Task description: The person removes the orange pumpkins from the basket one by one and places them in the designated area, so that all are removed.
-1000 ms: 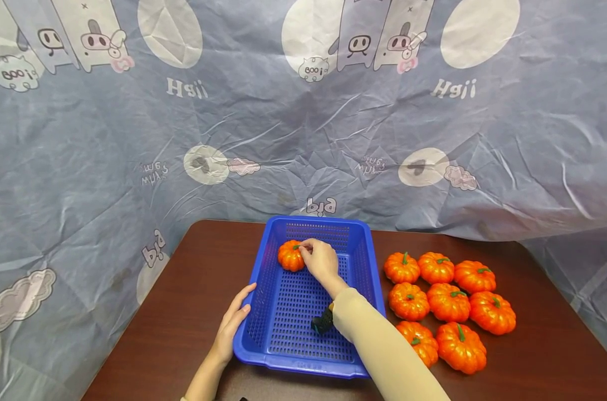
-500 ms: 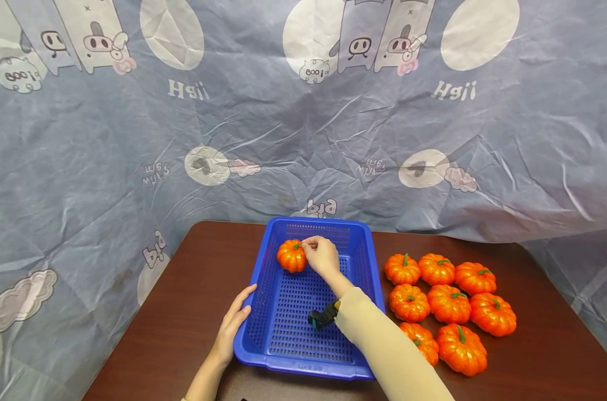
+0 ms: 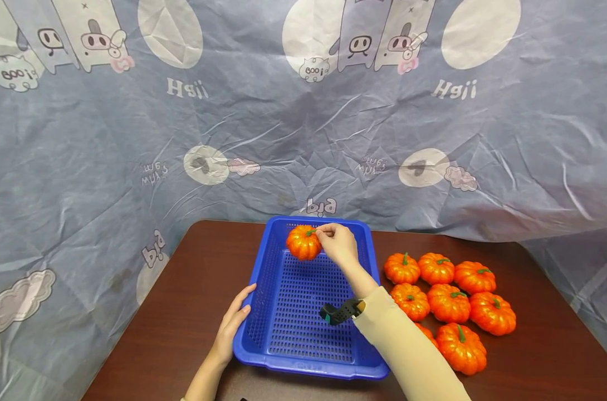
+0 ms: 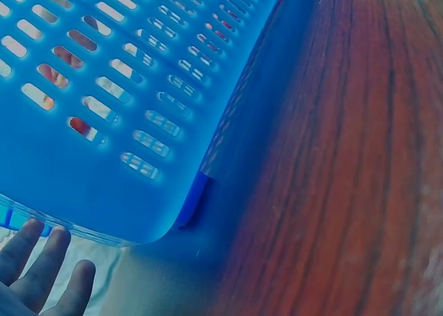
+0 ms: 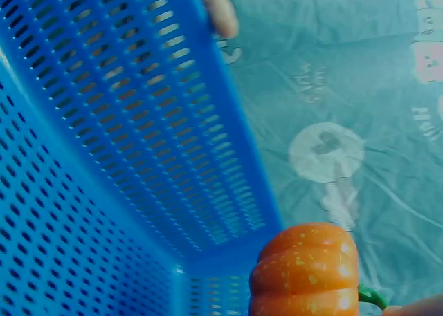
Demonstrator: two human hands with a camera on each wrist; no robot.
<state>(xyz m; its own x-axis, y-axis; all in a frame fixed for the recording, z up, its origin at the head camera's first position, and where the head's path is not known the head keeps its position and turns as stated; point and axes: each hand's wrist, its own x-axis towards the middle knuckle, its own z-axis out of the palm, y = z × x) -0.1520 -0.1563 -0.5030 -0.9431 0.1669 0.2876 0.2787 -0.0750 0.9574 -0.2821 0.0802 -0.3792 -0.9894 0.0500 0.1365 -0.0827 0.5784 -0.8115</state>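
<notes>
My right hand (image 3: pixel 337 243) pinches the green stem of a small orange pumpkin (image 3: pixel 303 243), which hangs inside the far part of a blue plastic basket (image 3: pixel 311 367), raised off its perforated floor. The right wrist view shows the same pumpkin (image 5: pixel 304 271) near the basket's far corner, its stem at a fingertip along the bottom edge. At the basket's left side, my left hand (image 3: pixel 228 328) rests its extended fingers on the rim. In the left wrist view those fingers (image 4: pixel 43 264) lie close to the basket's edge, beside its slotted outer wall (image 4: pixel 104 157).
Several similar pumpkins (image 3: pixel 449 302) sit in rows on the brown table (image 3: pixel 168 301), right of the basket. A black strap (image 3: pixel 338 313) with a yellowish part is at the right wrist. A grey-blue printed sheet (image 3: pixel 283 128) hangs behind the table.
My right hand has lifted the pumpkin from near the basket's floor and shifted it slightly right and away. The left hand and the basket stay put.
</notes>
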